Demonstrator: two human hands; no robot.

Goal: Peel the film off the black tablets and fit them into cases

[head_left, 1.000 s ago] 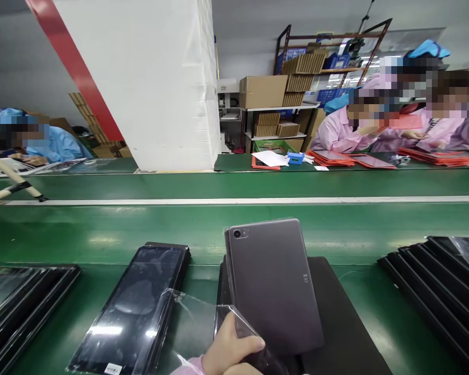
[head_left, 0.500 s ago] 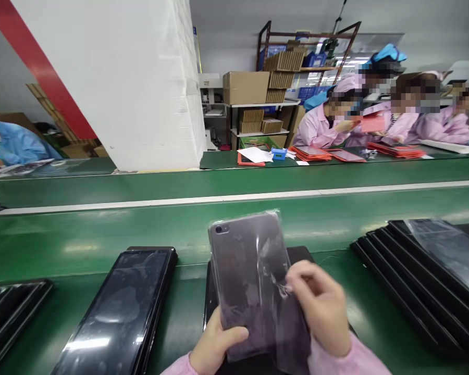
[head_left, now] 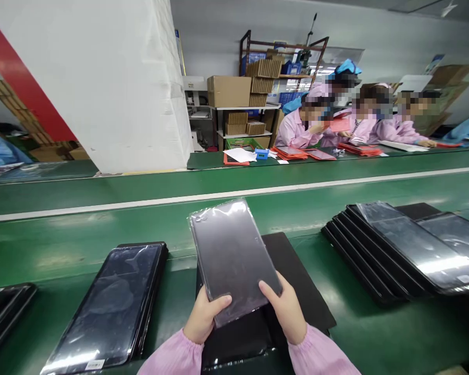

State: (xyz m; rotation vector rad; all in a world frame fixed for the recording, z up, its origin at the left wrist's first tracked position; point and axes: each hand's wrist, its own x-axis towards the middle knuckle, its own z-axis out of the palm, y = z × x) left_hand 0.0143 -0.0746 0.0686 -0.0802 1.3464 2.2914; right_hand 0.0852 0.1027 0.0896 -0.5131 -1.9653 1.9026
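A dark grey tablet (head_left: 232, 255) in a clear plastic sleeve is raised in front of me, tilted, with its camera corner at the upper left under glare. My left hand (head_left: 204, 316) is closed on its lower left edge, thumb lying on the upper face. On the lower right edge my right hand (head_left: 287, 308) grips it the same way. Beneath lies a glossy black item (head_left: 236, 338), partly hidden by the tablet and hands. A matte black board (head_left: 299, 284) sticks out from under it to the right.
Stacked black screen-like panels in film (head_left: 109, 302) lie to my left, with more (head_left: 8, 312) at the far left. A fanned pile (head_left: 379, 250) stands to the right on the green bench (head_left: 172, 317). Across it, people in pink (head_left: 297, 127) handle red-orange items (head_left: 291, 152).
My right hand has let go of the loose plastic and moved onto the tablet's lower right edge. The sleeve now lies smoother around the tablet. My view has turned right.
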